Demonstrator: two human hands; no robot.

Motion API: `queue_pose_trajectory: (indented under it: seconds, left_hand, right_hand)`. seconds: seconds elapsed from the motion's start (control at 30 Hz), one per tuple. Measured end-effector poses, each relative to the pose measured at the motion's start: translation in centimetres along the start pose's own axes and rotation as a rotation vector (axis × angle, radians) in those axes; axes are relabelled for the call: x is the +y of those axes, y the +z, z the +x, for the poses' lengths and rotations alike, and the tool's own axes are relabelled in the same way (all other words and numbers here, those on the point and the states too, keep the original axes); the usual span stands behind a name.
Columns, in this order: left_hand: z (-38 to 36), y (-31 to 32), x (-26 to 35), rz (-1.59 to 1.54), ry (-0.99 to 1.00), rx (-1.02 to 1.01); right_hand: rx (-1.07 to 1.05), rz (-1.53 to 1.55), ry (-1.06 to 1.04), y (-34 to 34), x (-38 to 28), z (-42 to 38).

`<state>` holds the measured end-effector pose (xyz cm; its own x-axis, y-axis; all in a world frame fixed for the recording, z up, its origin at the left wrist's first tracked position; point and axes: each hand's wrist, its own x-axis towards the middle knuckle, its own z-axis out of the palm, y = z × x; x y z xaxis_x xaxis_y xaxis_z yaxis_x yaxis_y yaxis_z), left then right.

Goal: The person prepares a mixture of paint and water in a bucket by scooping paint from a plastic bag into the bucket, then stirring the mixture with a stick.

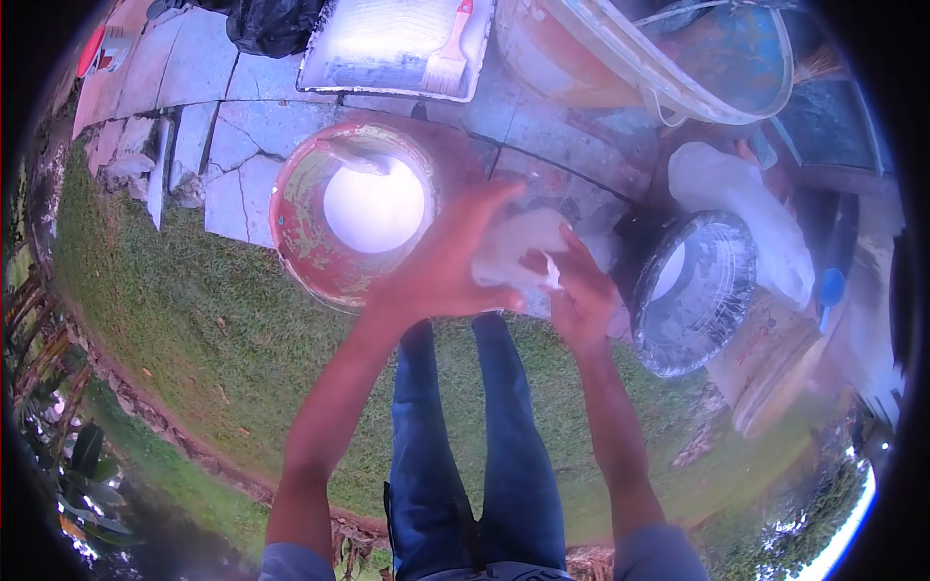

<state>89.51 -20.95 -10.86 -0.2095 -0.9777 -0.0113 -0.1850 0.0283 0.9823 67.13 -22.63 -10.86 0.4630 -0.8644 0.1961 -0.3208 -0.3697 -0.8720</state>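
Observation:
Between my hands is a pale, cloudy-white thing [518,240], blurred, its kind unclear. My left hand [441,257] curves around its left side, thumb and fingers in a C shape. From the other side my right hand [578,290] reaches in with bent fingers overlapping the pale thing. A small bright white scrap [552,272] shows at the right fingers. Just beyond my left forearm stands a round reddish bucket [291,208] with white paint [373,208] inside. Nearest my right hand is a black tub [712,315], tilted and smeared white within.
A paint tray [387,48] bearing a paintbrush [448,60] lies at the far side. Large buckets [572,58] stand at the far right, near a white bag [731,189]. Cracked paving slabs [257,145] border the grass [203,320]. A blue spoon-like item [831,288] is farther right.

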Motion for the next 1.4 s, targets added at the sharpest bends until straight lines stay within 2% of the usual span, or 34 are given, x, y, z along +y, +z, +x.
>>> queue_pose_trajectory:
  seconds: [0.03, 0.13, 0.27, 0.3, 0.37, 0.43, 0.5, 0.53, 0.6, 0.63, 0.67, 0.7, 0.8, 0.83, 0.9, 0.93, 0.97, 1.0, 1.03, 1.1, 1.23, 1.3, 1.4]
  left_hand:
    - [-0.8, 0.2, -0.5, -0.004, 0.008, 0.008]
    - [-2.6, 1.1, -0.8, -0.142, -0.179, -0.186]
    - [-4.6, 2.2, -0.4, -0.400, -0.209, -0.269]
    - [-5.3, 2.6, -0.4, -0.403, -0.204, -0.255]
    - [-6.8, 3.1, -0.2, -0.643, -0.163, -0.176]
    - [-8.1, 2.7, 0.5, -0.753, -0.204, -0.127]
    - [-9.7, 3.2, -0.7, -1.071, -0.264, -0.049]
    - [-10.5, 3.3, -1.1, -1.213, -0.326, -0.076]
    - [-12.5, 3.2, -2.1, -1.206, -0.450, -0.035]
    - [-13.4, 3.4, -2.7, -1.213, -0.442, -0.017]
    - [-14.2, 3.9, -3.5, -1.278, -0.560, -0.015]
    - [-15.0, 4.8, -4.5, -1.344, -0.680, -0.016]
    - [-15.9, 6.7, -5.8, -1.339, -0.698, 0.127]
    - [-15.7, 6.8, -5.6, -1.362, -0.717, 0.213]
    - [-15.5, 6.7, -5.3, -1.402, -0.755, 0.235]
    - [-15.4, 6.6, -5.0, -1.434, -0.798, 0.243]
    - [-15.2, 6.7, -4.8, -1.467, -0.844, 0.249]
    - [-15.3, 7.7, -4.9, -1.556, -0.775, 0.299]
    - [-15.4, 8.7, -5.5, -1.560, -0.772, 0.303]
    - [-15.5, 9.6, -6.2, -1.775, -0.784, 0.303]
    - [-15.0, 9.6, -6.2, -1.769, -0.832, 0.336]
    - [-14.7, 9.4, -6.3, -1.829, -0.731, 0.339]
    - [-14.5, 9.3, -6.4, -1.903, -0.688, 0.318]
  right_hand:
    - [-0.076, -0.019, -0.005, -0.7, -0.8, 0.1]
    - [-0.188, 0.031, -0.013, -2.5, -4.2, 1.2]
    - [-0.384, 0.074, -0.005, -3.2, -7.3, 1.9]
    - [-0.444, 0.093, 0.005, -2.9, -8.1, 2.5]
    - [-0.478, 0.102, -0.011, -1.8, -9.6, 3.6]
    - [-0.521, 0.099, 0.156, -0.4, -11.0, 4.2]
    - [-0.512, 0.106, 0.188, 2.0, -11.9, 5.0]
    - [-0.489, 0.117, 0.227, 3.0, -12.2, 5.5]
    - [-0.582, 0.047, 0.268, 4.6, -11.6, 5.8]
    - [-0.656, -0.024, 0.319, 5.3, -11.3, 6.0]
    - [-0.729, -0.016, 0.447, 5.9, -11.3, 6.4]
    - [-0.746, -0.020, 0.443, 6.7, -11.2, 6.7]
    - [-0.747, -0.009, 0.552, 9.0, -9.7, 6.5]
    - [-0.761, -0.013, 0.548, 9.6, -8.8, 6.3]
    - [-0.785, -0.091, 0.430, 10.7, -7.8, 6.4]
    - [-0.818, -0.079, 0.563, 11.1, -8.0, 6.8]
    - [-0.828, -0.082, 0.563, 11.5, -7.9, 6.9]
    - [-0.844, -0.102, 0.584, 11.9, -7.7, 7.0]
    - [-0.859, -0.122, 0.604, 12.2, -7.5, 7.1]
    - [-0.904, -0.172, 0.638, 12.7, -7.5, 7.7]
    - [-0.945, -0.257, 0.654, 13.4, -7.1, 8.1]
    - [-0.935, -0.271, 0.629, 13.7, -6.9, 7.7]
    - [-0.919, -0.307, 0.593, 14.2, -7.1, 7.4]
